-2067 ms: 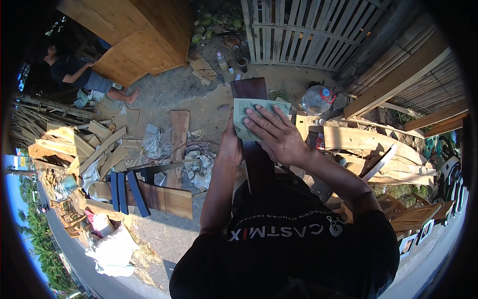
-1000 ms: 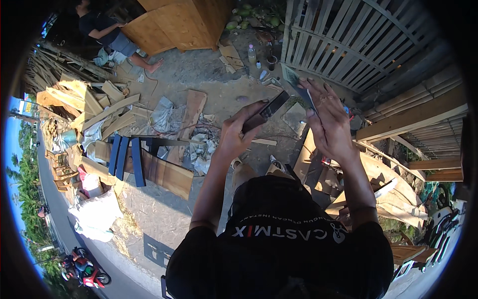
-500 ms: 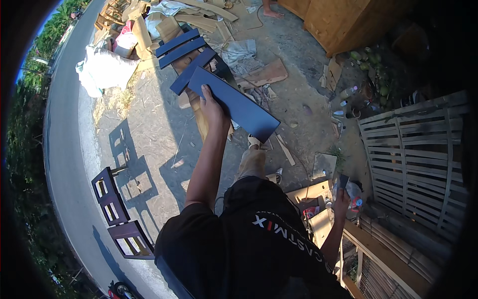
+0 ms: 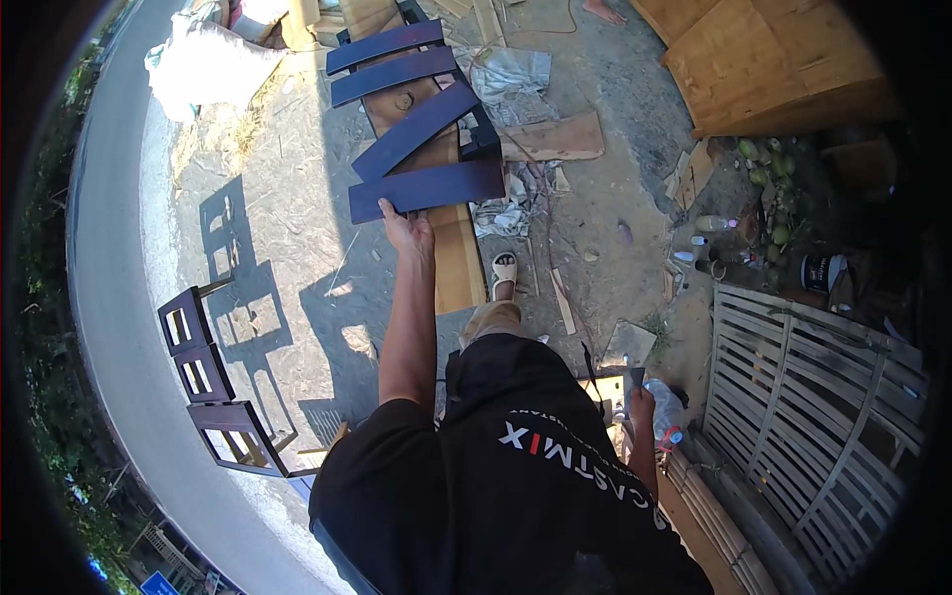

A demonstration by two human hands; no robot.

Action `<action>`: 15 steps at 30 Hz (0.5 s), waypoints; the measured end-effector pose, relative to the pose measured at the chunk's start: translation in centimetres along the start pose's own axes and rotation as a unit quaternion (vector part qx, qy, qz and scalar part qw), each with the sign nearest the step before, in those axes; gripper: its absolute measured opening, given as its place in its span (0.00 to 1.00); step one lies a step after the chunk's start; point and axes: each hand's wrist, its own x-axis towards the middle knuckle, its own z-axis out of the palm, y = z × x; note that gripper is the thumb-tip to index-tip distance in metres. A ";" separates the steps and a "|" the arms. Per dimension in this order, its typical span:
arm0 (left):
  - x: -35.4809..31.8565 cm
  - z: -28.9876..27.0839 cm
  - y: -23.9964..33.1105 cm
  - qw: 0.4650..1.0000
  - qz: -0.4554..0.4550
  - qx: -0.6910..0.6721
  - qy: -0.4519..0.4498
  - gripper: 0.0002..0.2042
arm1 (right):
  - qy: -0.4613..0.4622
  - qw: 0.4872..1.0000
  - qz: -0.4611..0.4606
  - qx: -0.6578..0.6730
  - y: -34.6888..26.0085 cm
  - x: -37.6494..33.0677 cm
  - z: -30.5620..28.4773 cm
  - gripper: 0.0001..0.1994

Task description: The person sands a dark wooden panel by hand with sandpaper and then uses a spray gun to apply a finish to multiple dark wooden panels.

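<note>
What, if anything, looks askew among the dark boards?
One slanted board lies at a steeper angle than the two nearly parallel boards beyond it and the held board in the left hand, so the row looks uneven.

Left of upper centre, the left hand [image 4: 410,233] grips a dark board [image 4: 431,190] near three dark slats [image 4: 394,77] across a wooden plank [image 4: 456,263]; at lower right, the right hand [image 4: 642,405] holds a small dark piece [image 4: 637,378].
</note>
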 end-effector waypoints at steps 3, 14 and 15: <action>-0.1 0.5 -1.1 1.000 -0.019 0.003 -0.007 0.23 | -0.045 0.997 0.062 -0.028 -1.6 1.4 -0.1 0.20; -2.6 -1.4 4.6 0.938 -0.087 0.334 0.019 0.26 | -0.051 0.998 -0.010 0.040 -10.0 10.6 -0.5 0.17; -2.8 -1.3 5.3 0.922 -0.097 0.374 0.006 0.27 | -0.070 0.991 0.009 0.116 -10.6 11.4 -0.9 0.16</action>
